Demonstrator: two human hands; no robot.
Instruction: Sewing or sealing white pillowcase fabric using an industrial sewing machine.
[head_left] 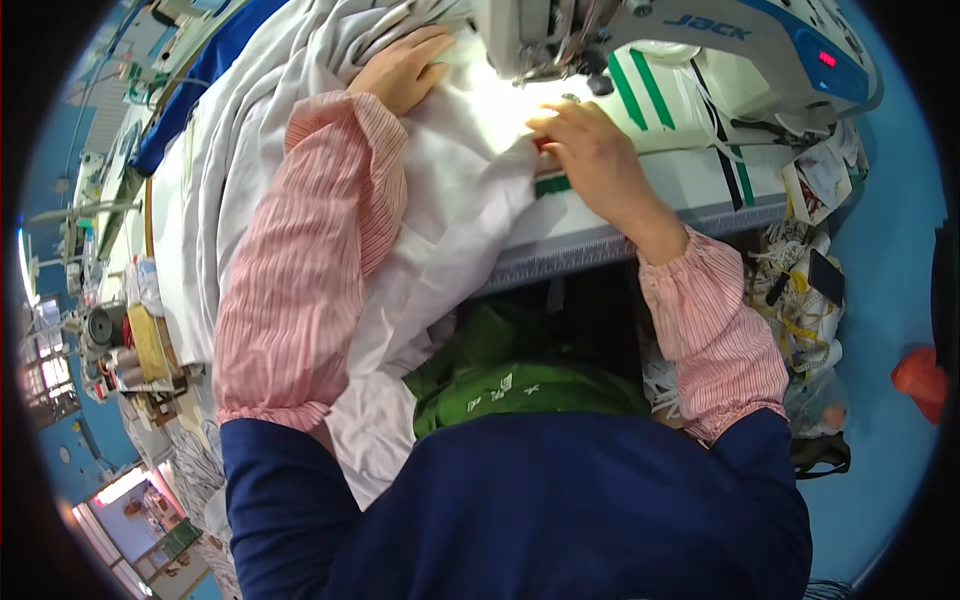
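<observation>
A large white cloth (440,185) covers the left side of the sewing table and hangs over its front edge toward my lap. My left hand (405,72) lies on gathered folds of it, fingers stretched out and pointing right. Just in front of the lit needle area of the sewing machine (535,35), my right hand (597,160) is closed, thumb and fingers pinching the cloth's right edge. A small red spot shows by its fingertips; I cannot make out what it is. Glare washes out the cloth under the needle.
Green and black tape strips (640,88) mark the machine bed. A ruler strip (640,235) runs along the table's front edge. Paper scraps (822,175) sit at the right corner, above a dark phone-like object (826,275) and loose trimmings. A red bag (918,383) is far right.
</observation>
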